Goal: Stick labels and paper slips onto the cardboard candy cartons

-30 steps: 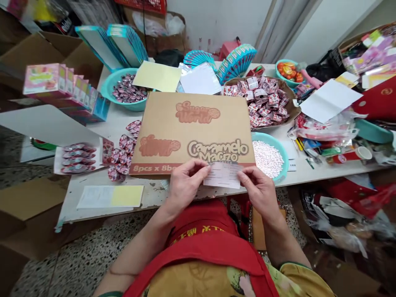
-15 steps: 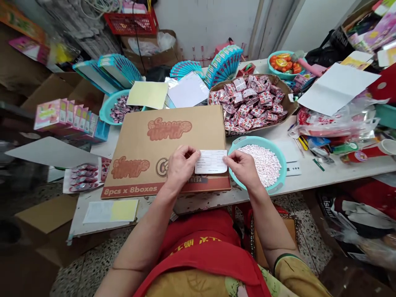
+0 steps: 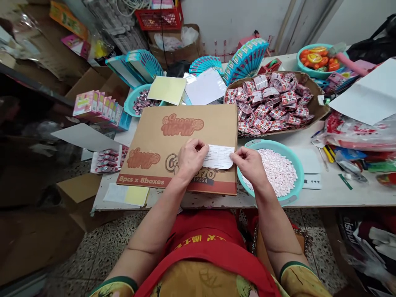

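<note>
A small white printed label (image 3: pixel 219 156) is stretched between my two hands over the right part of a flat cardboard carton (image 3: pixel 182 142). My left hand (image 3: pixel 192 156) pinches its left edge, and my right hand (image 3: pixel 249 164) pinches its right edge. Whether the label touches the cardboard, I cannot tell. Reddish-brown lettering is printed on the carton, with "8pcs x 8boxes" along its front band. To the right of the carton stands a turquoise basin (image 3: pixel 300 175) of small pale pink candies (image 3: pixel 276 171), partly behind my right hand.
Behind the carton is an open box (image 3: pixel 320 108) of pink wrapped packs. White and yellow label sheets (image 3: pixel 136 195) lie at the table's front left edge, partly under the carton. Fanned blue boxes (image 3: pixel 246 62) stand at the back. A white scale (image 3: pixel 312 181) sits right of the basin.
The view has swung left, so things sit farther right. The label now appears lower against the carton's printed lettering. Both hands keep their pinch on it.
</note>
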Demonstrator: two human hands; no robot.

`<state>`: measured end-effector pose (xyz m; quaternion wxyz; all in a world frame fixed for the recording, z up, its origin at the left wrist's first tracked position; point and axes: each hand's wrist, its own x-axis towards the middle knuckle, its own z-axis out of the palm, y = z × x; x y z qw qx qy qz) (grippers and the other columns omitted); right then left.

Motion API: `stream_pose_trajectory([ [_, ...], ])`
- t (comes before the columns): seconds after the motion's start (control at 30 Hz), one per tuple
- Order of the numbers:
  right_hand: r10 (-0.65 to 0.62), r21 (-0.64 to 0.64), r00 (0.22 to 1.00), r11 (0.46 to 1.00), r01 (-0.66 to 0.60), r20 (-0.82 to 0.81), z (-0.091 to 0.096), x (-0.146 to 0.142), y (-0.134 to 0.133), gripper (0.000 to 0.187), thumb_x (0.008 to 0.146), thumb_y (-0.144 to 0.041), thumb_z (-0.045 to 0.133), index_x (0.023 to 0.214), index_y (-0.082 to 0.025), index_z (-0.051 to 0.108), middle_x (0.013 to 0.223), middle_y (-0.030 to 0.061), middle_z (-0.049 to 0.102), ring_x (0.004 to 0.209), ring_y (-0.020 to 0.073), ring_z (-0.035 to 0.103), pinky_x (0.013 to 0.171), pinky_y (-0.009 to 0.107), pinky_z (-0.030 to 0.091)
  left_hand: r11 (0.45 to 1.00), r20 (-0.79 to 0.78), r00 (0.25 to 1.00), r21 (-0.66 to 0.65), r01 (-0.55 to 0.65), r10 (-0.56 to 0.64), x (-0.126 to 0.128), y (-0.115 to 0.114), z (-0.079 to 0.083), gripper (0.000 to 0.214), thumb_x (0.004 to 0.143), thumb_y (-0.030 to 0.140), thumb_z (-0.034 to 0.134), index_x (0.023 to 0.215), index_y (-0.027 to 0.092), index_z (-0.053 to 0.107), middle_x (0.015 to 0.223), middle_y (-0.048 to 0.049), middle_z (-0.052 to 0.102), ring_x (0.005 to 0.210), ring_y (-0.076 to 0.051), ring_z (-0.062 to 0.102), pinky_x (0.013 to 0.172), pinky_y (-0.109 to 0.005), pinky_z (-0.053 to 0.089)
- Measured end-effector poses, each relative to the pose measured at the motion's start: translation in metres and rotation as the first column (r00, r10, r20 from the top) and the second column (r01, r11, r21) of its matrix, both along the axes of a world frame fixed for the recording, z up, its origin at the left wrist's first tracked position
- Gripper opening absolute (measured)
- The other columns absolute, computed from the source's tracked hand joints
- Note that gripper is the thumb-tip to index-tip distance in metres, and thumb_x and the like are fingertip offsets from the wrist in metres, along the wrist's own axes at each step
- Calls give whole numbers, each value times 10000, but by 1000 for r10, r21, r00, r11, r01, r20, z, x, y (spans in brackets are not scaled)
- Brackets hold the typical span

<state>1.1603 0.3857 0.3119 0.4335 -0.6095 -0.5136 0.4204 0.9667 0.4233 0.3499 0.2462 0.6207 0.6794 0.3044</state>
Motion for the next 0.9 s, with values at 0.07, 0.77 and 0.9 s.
stream_pose_trajectory([
  [0.07, -1, -1, 1000, 1000, 1, 15, 0, 0, 1, 239, 753, -393, 618, 627, -194, 585, 575, -17, 552, 547, 120, 458, 542, 260, 321, 1000, -15, 1000, 22, 2, -1, 0, 0, -1, 148, 785, 273, 638, 668, 187, 609, 753, -8, 598, 696, -157, 520, 670, -291, 364],
  [0.77, -54, -8, 998, 999, 54, 26, 1, -3, 5, 213, 719, -358, 629, 604, -195, 554, 550, -25, 535, 521, 109, 443, 530, 256, 318, 999, -81, 997, 35, 15, -12, 5, 1, 0, 146, 799, 203, 643, 664, 188, 590, 779, -19, 585, 701, -167, 494, 679, -314, 349],
  [0.9, -52, -12, 998, 999, 53, 46, 2, -2, 3, 211, 727, -359, 633, 611, -194, 568, 543, -27, 538, 516, 108, 441, 531, 255, 315, 998, -82, 996, 59, 34, -29, 4, 1, -1, 149, 808, 200, 640, 668, 189, 591, 779, -25, 581, 719, -174, 494, 700, -313, 372],
])
